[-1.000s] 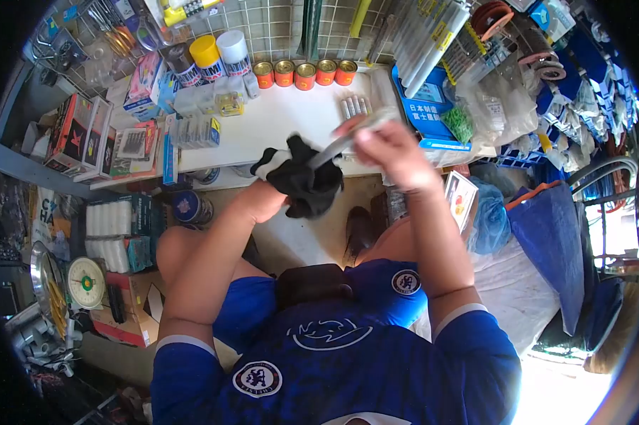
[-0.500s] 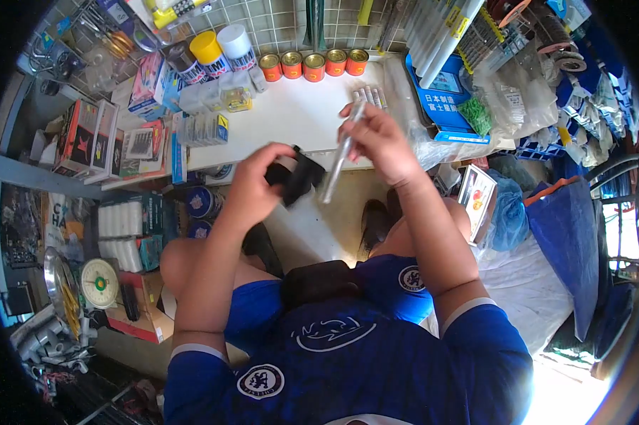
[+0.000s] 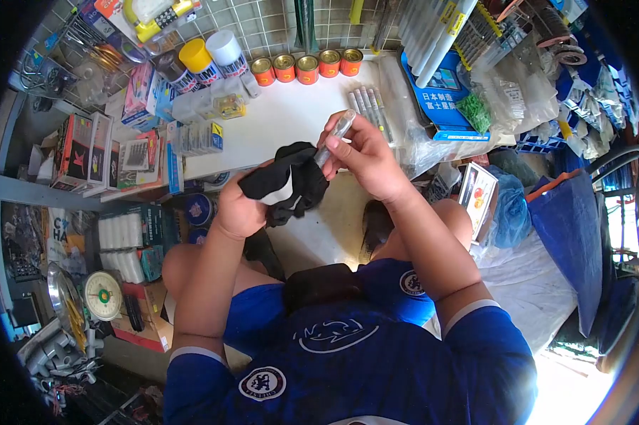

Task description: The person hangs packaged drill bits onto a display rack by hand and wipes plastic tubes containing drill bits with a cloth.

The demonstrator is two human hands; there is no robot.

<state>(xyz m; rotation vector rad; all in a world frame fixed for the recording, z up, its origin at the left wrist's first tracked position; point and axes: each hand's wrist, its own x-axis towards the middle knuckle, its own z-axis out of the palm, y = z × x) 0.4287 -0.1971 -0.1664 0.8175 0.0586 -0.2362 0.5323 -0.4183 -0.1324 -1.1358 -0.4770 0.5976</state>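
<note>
My left hand [image 3: 240, 209] grips a bunched black cloth [image 3: 291, 185] with a white stripe, fingers wrapped into its folds. In my right hand [image 3: 365, 157] is a slim silver pen-like tube [image 3: 342, 126], pinched between thumb and fingers and tilted. Its lower end meets the cloth and is partly hidden by it. Both hands are above the floor gap just in front of the white table [image 3: 284, 124]. Several similar slim tubes [image 3: 370, 110] lie side by side on the table beyond my right hand.
Several small orange cans [image 3: 307, 69] line the table's back edge. Spray cans [image 3: 228, 55] and clear plastic boxes [image 3: 199, 138] stand at the left. A blue display box [image 3: 436, 95] is at the right. A dial scale [image 3: 103, 295] sits low at the left.
The cloth has come up and unfolded around the tube's lower end. My right hand has moved slightly left and down, bringing the tube against the cloth.
</note>
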